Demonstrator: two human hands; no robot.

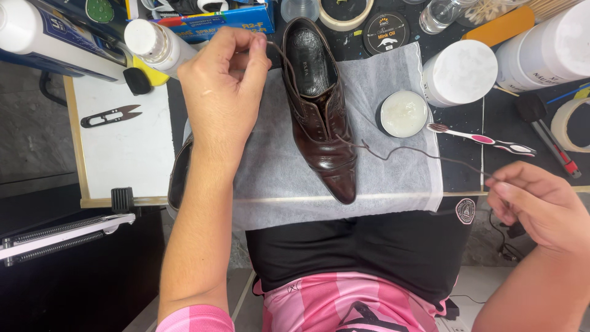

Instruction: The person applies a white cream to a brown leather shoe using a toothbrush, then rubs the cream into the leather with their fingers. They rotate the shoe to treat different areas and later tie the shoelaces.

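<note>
Left hand (222, 92) fingers were pinched together on one end of the brown lace (393, 154) above the shoe's opening; right hand (541, 206) fingers were clamped on the other end, pulled out past the worktop (461, 175) edge. The dark brown dress shoe (322, 107) lay toe toward the person on a white cloth (393, 178). Judged best handling: keep both ends evenly taut, pull straight from the eyelets, steady the shoe against sliding, clear of the open wax tin (403, 114) and toothbrush (482, 140).
</note>
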